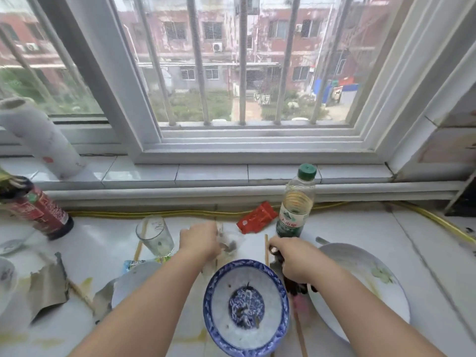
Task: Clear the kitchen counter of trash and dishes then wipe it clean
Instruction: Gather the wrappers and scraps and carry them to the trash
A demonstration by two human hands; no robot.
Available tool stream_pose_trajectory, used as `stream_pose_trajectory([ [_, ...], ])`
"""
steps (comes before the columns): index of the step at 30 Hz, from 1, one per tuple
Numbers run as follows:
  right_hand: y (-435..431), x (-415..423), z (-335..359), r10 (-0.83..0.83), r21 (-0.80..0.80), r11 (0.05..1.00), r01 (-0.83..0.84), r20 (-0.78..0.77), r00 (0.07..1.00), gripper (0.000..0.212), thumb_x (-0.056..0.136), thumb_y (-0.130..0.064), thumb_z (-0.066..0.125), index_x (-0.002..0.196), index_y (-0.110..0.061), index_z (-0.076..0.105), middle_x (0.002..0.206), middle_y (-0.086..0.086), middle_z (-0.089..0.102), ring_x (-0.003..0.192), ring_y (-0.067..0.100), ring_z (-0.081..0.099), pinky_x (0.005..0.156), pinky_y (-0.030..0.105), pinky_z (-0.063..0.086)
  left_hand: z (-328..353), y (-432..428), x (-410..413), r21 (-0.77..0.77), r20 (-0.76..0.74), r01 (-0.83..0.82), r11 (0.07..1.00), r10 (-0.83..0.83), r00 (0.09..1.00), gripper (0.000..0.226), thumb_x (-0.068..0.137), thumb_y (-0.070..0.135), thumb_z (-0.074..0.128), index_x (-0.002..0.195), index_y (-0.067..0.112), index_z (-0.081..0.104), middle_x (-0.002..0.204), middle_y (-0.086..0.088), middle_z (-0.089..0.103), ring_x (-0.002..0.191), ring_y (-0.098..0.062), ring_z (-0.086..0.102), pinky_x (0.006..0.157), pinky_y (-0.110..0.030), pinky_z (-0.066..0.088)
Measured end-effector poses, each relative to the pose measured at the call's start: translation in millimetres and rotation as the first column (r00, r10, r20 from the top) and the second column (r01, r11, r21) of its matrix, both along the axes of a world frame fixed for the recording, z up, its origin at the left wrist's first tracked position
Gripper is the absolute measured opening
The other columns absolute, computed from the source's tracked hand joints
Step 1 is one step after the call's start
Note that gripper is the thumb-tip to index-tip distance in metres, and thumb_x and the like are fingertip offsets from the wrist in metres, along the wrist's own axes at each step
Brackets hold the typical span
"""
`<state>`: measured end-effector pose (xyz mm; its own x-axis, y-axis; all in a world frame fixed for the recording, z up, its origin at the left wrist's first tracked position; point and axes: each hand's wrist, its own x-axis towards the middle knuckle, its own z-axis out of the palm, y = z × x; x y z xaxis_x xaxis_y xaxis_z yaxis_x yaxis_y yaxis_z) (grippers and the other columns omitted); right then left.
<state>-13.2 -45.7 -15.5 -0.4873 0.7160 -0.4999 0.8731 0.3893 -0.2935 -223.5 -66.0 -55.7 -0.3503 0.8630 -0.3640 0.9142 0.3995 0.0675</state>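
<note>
On the white counter (360,228), my left hand (199,239) closes on a crumpled clear plastic wrapper (230,243) behind the blue-and-white bowl (246,307). My right hand (296,258) grips dark scraps of trash (296,286) between the bowl and a large white plate (360,287). A red wrapper (256,219) lies beside a green-capped bottle (296,202). A clear glass (154,235) stands to the left of my left hand. Chopsticks (266,249) lie near my right hand.
A dark red-labelled bottle (36,210) and a paper towel roll (41,137) stand at the left. Torn grey packaging (47,287), a white dish (134,282) and a spoon (11,244) lie front left. A yellow hose (425,215) runs along the back. Yellowish smears mark the counter.
</note>
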Motion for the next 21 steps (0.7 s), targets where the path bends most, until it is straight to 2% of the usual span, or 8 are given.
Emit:
stream_pose_trajectory([
  [3, 3, 2, 4, -0.218, -0.018, 0.976, 0.218, -0.138, 0.966, 0.015, 0.078, -0.007, 0.049, 0.084, -0.020, 0.053, 0.092, 0.002, 0.062, 0.090, 0.026, 0.056, 0.079, 0.039, 0.049, 1, 13, -7, 0.150, 0.104, -0.019, 0.989, 0.004, 0.995, 0.016, 0.090, 0.030, 0.048, 0.097, 0.025, 0.062, 0.105, -0.002, 0.067, 0.099, -0.025, 0.060, 0.081, -0.033, 0.046],
  [6, 1, 6, 14, -0.358, 0.009, 0.929, 0.369, -0.216, 0.908, 0.019, 0.077, -0.011, 0.057, 0.095, -0.014, 0.061, 0.095, 0.001, 0.064, 0.092, 0.022, 0.058, 0.078, 0.034, 0.050, 13, 27, -7, 0.333, 0.269, -0.099, 0.938, 0.006, 0.963, 0.013, 0.087, 0.023, 0.051, 0.091, 0.016, 0.061, 0.097, -0.005, 0.058, 0.085, -0.023, 0.055, 0.072, -0.034, 0.049],
  [7, 0, 8, 18, -0.396, 0.009, 0.911, 0.412, -0.256, 0.882, 0.023, 0.077, -0.011, 0.060, 0.099, -0.016, 0.062, 0.095, -0.001, 0.063, 0.093, 0.021, 0.059, 0.076, 0.031, 0.049, 17, 30, -5, 0.370, 0.318, -0.122, 0.921, -0.003, 0.948, 0.006, 0.086, 0.015, 0.051, 0.085, 0.015, 0.057, 0.093, -0.006, 0.056, 0.081, -0.023, 0.053, 0.068, -0.033, 0.047],
  [10, -4, 17, 26, -0.519, -0.029, 0.831, 0.556, -0.399, 0.755, 0.035, 0.077, -0.013, 0.068, 0.108, -0.028, 0.063, 0.098, -0.005, 0.061, 0.094, 0.017, 0.058, 0.077, 0.025, 0.043, 26, 43, 9, 0.414, 0.419, -0.158, 0.897, -0.034, 0.907, 0.017, 0.081, -0.001, 0.045, 0.082, 0.016, 0.048, 0.083, -0.006, 0.057, 0.077, -0.027, 0.054, 0.065, -0.037, 0.045],
  [12, -7, 28, 30, -0.580, -0.042, 0.764, 0.644, -0.482, 0.656, 0.034, 0.076, -0.014, 0.072, 0.107, -0.026, 0.064, 0.098, -0.003, 0.064, 0.096, 0.018, 0.060, 0.080, 0.026, 0.043, 30, 51, 24, 0.387, 0.413, -0.126, 0.913, -0.050, 0.909, 0.021, 0.082, 0.003, 0.048, 0.096, 0.019, 0.046, 0.087, -0.004, 0.059, 0.081, -0.028, 0.057, 0.067, -0.037, 0.046],
  [16, -15, 56, 36, -0.652, -0.135, 0.676, 0.725, -0.568, 0.502, 0.028, 0.076, -0.008, 0.072, 0.102, -0.017, 0.068, 0.095, 0.004, 0.069, 0.093, 0.023, 0.064, 0.086, 0.035, 0.052, 20, 66, 49, 0.228, 0.344, -0.065, 0.972, -0.018, 0.939, 0.051, 0.082, 0.034, 0.054, 0.127, 0.020, 0.035, 0.107, -0.005, 0.064, 0.096, -0.028, 0.061, 0.075, -0.033, 0.044],
  [19, -24, 68, 39, -0.643, -0.161, 0.684, 0.711, -0.594, 0.483, 0.022, 0.077, 0.000, 0.068, 0.085, -0.020, 0.069, 0.084, 0.003, 0.069, 0.083, 0.021, 0.066, 0.071, 0.028, 0.053, 3, 76, 57, 0.163, 0.216, 0.009, 0.987, -0.045, 0.975, 0.044, 0.087, 0.040, 0.048, 0.124, 0.018, 0.045, 0.112, -0.005, 0.064, 0.102, -0.026, 0.062, 0.073, -0.030, 0.042],
  [21, -28, 74, 35, -0.655, -0.169, 0.679, 0.715, -0.579, 0.485, 0.023, 0.077, 0.002, 0.066, 0.085, -0.019, 0.069, 0.085, 0.001, 0.066, 0.084, 0.022, 0.064, 0.066, 0.023, 0.048, -7, 79, 59, 0.161, 0.152, 0.053, 0.985, -0.078, 0.985, 0.036, 0.092, 0.036, 0.042, 0.121, 0.016, 0.049, 0.113, -0.006, 0.061, 0.101, -0.027, 0.061, 0.072, -0.031, 0.041],
])
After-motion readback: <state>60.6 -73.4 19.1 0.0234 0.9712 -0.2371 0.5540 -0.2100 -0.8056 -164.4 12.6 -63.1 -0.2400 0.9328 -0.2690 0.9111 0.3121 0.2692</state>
